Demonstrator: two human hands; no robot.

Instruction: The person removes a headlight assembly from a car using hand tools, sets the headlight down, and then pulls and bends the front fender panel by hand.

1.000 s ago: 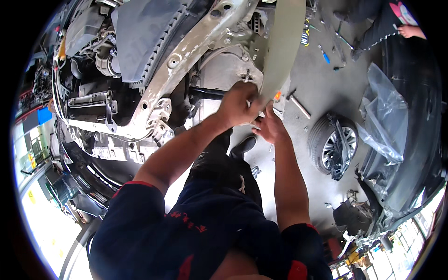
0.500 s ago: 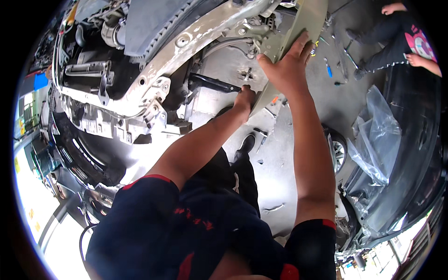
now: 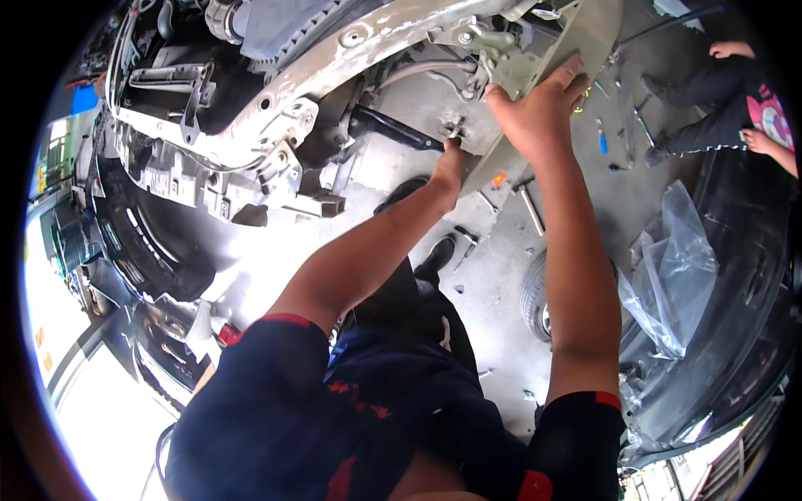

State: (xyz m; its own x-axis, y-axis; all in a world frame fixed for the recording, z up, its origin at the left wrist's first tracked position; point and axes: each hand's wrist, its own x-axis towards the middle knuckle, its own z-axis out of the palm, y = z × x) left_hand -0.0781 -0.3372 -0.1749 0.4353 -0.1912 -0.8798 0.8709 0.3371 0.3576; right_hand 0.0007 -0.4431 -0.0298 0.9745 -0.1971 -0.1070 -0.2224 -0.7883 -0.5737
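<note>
A long, curved, beige-green car fender (image 3: 576,50) stands edge-up beside the stripped front of a car. My left hand (image 3: 451,169) is closed on its near lower end, with fingers partly hidden behind the panel. Farther along, my right hand (image 3: 539,117) grips the upper edge, thumb on the car side and fingers over the outer side. Just left of the fender runs the car's bare metal inner rail (image 3: 309,71), with its paint scraped. A black strut-like bar (image 3: 397,128) lies beyond my left hand.
Tools lie on the floor, among them a blue-handled screwdriver (image 3: 602,138) and a hammer (image 3: 532,209). A wheel (image 3: 535,296) sits by my right forearm. Clear plastic sheeting (image 3: 672,275) drapes a dark car part (image 3: 743,250). Another person's legs (image 3: 702,108) are at the far right. A black bumper (image 3: 150,234) lies left.
Both hands keep hold of the fender. The view has shifted, so the car, fender and hands sit slightly farther right. More of the wheel and the hammer now show beside my right forearm.
</note>
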